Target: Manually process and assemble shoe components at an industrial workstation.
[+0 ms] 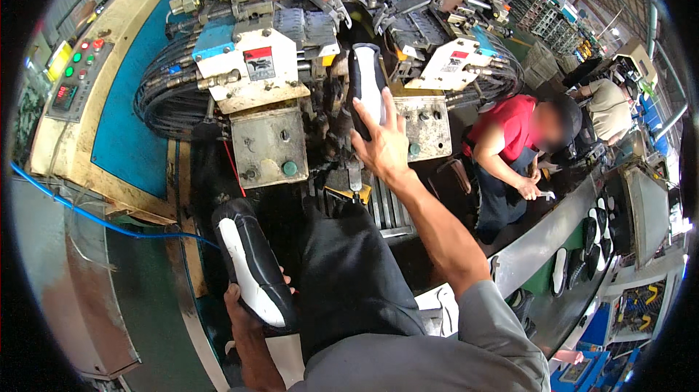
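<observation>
My left hand (236, 307) grips a black shoe upper (275, 269) with a white underside, its thumb on the near side and fingertips showing at the far edge. The shoe is tilted, white face up, beside my left thigh. Ahead, a second shoe (369, 75), black with a white underside facing up, sits in the middle of a shoe-making machine (291, 64). My right hand (384, 146) lies on its near end with fingers stretched and apart, touching the white face. Whatever supports this shoe from below is mostly hidden.
Clamps, hoses and metal plates flank the machine's middle on both sides. A control panel (79, 79) with lit buttons stands at left, and a blue hose (109, 218) crosses below it. At right, a co-worker in red (502, 126) works beside a conveyor (546, 235) carrying several shoes.
</observation>
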`<state>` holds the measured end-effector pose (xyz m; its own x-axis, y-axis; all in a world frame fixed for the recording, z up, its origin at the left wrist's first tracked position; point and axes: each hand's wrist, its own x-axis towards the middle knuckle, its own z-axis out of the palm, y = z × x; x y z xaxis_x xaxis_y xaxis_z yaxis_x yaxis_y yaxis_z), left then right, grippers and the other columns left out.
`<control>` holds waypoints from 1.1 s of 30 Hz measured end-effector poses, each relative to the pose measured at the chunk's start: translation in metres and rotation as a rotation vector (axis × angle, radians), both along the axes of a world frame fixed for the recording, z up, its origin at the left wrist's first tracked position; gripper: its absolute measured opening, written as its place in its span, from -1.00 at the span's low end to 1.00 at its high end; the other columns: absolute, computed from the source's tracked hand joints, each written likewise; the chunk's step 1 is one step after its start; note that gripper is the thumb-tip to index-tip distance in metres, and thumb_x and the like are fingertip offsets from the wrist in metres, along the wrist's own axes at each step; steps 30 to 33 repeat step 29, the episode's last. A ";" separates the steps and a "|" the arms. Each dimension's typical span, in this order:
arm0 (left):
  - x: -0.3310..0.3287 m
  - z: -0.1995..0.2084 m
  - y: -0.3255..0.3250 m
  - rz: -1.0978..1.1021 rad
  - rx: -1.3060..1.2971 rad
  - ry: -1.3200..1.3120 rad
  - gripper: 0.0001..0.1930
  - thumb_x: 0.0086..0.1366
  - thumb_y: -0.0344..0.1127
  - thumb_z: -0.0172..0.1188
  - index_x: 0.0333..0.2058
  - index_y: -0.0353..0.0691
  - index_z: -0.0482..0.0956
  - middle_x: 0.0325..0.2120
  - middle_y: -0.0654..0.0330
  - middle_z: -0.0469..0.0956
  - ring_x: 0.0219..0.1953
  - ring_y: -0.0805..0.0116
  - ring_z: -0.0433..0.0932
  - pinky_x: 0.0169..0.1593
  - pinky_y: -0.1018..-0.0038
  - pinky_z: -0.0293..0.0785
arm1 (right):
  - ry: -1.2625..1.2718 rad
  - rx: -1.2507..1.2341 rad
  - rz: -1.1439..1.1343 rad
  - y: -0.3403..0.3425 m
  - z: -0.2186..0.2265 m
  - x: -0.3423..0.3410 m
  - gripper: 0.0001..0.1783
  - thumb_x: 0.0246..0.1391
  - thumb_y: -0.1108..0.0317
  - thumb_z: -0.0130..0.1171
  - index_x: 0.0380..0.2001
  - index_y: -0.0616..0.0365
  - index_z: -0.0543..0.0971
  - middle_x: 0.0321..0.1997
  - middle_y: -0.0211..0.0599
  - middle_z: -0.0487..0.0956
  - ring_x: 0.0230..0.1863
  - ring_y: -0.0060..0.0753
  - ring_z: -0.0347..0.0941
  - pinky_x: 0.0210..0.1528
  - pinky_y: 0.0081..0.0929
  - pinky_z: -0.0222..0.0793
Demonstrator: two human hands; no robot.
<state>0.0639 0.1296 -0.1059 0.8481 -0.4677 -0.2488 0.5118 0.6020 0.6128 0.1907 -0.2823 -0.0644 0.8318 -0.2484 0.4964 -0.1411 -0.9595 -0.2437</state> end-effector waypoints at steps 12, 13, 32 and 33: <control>-0.016 -0.046 -0.027 -0.104 0.042 0.001 -0.07 0.43 0.24 0.05 0.51 -0.42 0.17 0.22 -0.41 0.54 0.13 -0.38 0.68 0.17 -0.23 0.68 | -0.088 -0.156 0.214 -0.009 -0.015 -0.004 -0.15 0.18 0.24 0.39 0.53 0.09 0.40 0.62 0.31 0.22 0.63 0.40 0.12 0.67 0.20 0.03; -0.017 -0.052 -0.027 -0.120 0.040 0.026 -0.08 0.43 0.22 0.06 0.52 -0.40 0.17 0.22 -0.41 0.54 0.12 -0.39 0.68 0.17 -0.23 0.68 | -0.107 -0.161 0.214 -0.005 -0.014 -0.003 -0.15 0.15 0.27 0.40 0.51 0.15 0.40 0.61 0.32 0.25 0.64 0.36 0.13 0.67 0.19 0.05; -0.014 -0.071 -0.060 -0.229 0.139 0.093 -0.19 0.48 0.00 -0.04 0.62 -0.08 -0.01 0.32 -0.29 0.46 0.13 -0.39 0.70 0.16 -0.16 0.73 | -0.117 -0.171 0.196 -0.014 -0.016 0.002 -0.13 0.12 0.29 0.41 0.51 0.08 0.40 0.62 0.24 0.24 0.65 0.30 0.13 0.69 0.16 0.03; -0.014 -0.071 -0.060 -0.229 0.139 0.093 -0.19 0.48 0.00 -0.04 0.62 -0.08 -0.01 0.32 -0.29 0.46 0.13 -0.39 0.70 0.16 -0.16 0.73 | -0.117 -0.171 0.196 -0.014 -0.016 0.002 -0.13 0.12 0.29 0.41 0.51 0.08 0.40 0.62 0.24 0.24 0.65 0.30 0.13 0.69 0.16 0.03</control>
